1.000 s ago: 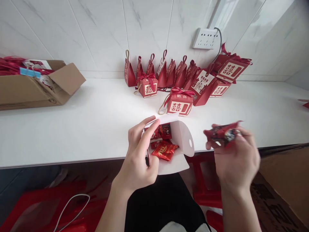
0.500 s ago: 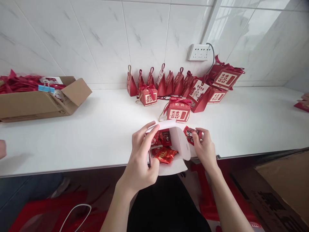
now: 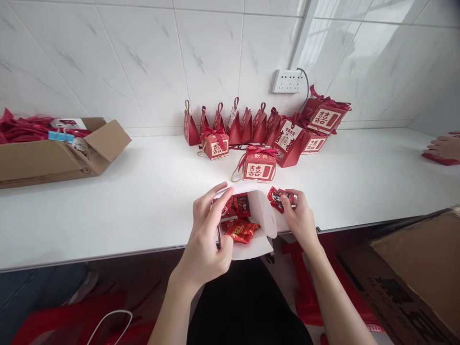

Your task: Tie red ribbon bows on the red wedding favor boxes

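Note:
My left hand [image 3: 208,235] is closed round the side of an open gift box [image 3: 261,211], tilted so its white inside and flaps face me at the table's front edge. Inside lie several red wrapped sweets [image 3: 241,231], one with gold lettering. Just right of the box, my right hand [image 3: 300,215] pinches a red candy packet [image 3: 278,197] with a dark and white print, between thumb and fingers. The packet is apart from the box's inside. Behind the box stands a finished-looking red gift box [image 3: 259,168] with a ribbon bow and a cord handle.
Several red triangular boxes [image 3: 259,125] line the wall, with a small ribboned box [image 3: 215,144] before them and stacked ribboned boxes [image 3: 325,117] at right. A cardboard carton [image 3: 72,155] of red ribbons stands left. Another person's hand [image 3: 445,146] is at far right. A large carton [image 3: 420,273] sits lower right.
The view has shifted slightly, moving the scene a little left. Both hands keep their grips on the box and the packet. The other person's hand at far right shows more.

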Available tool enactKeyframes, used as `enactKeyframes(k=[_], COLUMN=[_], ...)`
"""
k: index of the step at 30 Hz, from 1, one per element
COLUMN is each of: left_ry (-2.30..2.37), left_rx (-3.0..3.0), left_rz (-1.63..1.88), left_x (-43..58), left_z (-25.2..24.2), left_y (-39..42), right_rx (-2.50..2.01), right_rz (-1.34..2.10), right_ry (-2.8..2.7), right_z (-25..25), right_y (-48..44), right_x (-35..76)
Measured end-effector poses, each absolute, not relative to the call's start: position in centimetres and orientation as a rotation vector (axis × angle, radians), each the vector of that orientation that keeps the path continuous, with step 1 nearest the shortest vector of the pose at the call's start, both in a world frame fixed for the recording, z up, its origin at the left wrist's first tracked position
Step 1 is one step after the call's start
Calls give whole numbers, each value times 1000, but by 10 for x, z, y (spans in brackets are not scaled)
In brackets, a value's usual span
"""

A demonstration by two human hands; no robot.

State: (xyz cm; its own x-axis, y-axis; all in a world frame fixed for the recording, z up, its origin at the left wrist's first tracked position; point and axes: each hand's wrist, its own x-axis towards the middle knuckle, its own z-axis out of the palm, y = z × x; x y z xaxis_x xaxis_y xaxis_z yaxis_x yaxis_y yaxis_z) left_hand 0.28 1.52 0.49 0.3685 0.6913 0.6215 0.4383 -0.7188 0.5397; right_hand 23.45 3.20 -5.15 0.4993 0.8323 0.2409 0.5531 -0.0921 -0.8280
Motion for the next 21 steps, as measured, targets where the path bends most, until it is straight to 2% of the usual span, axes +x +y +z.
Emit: enactKeyframes(k=[3, 7, 12, 16, 21], left_ry=[993, 983, 970, 972, 966], left_rx=[2358, 2359, 2375, 2358, 2364], left_rz=[1275, 1276, 1251, 1232, 1241], left_x=[3, 4, 5, 6, 7], left_z=[5, 4, 4, 5, 7], left_y=[16, 16, 14, 14, 14], right_rx=[-1770, -1759, -1576, -1302, -1070], right_rz=[341, 121, -134, -147, -176], right_ry=[-1194, -1232, -1389, -1662, -1922], right_z=[-55, -53, -13, 20, 35], right_y=[34, 30, 1, -15, -15], right_x=[236, 234, 213, 192, 171])
